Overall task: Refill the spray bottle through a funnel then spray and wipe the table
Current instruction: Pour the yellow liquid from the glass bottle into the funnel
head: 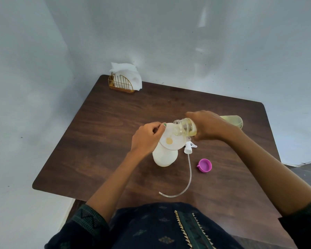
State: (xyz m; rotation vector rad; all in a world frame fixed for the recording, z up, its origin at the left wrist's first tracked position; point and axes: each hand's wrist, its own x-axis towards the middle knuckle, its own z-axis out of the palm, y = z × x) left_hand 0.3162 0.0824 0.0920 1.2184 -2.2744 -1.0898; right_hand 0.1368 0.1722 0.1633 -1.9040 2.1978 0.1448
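A white spray bottle (164, 158) stands on the dark wooden table (101, 133) with a pale translucent funnel (174, 141) in its neck. My left hand (147, 137) pinches the funnel's left rim. My right hand (212, 127) grips a clear refill bottle (184, 128) of yellow liquid, tipped sideways with its open mouth over the funnel. A little yellow liquid shows at the funnel's centre. The white trigger sprayer head (188, 147) lies on the table right of the bottle, its clear dip tube (187, 177) curving toward me.
A purple cap (205, 165) lies right of the sprayer head. A gold wire holder with white napkins (126, 79) stands at the far left corner. Pale walls close in behind and to the left. My dark patterned clothing fills the bottom edge.
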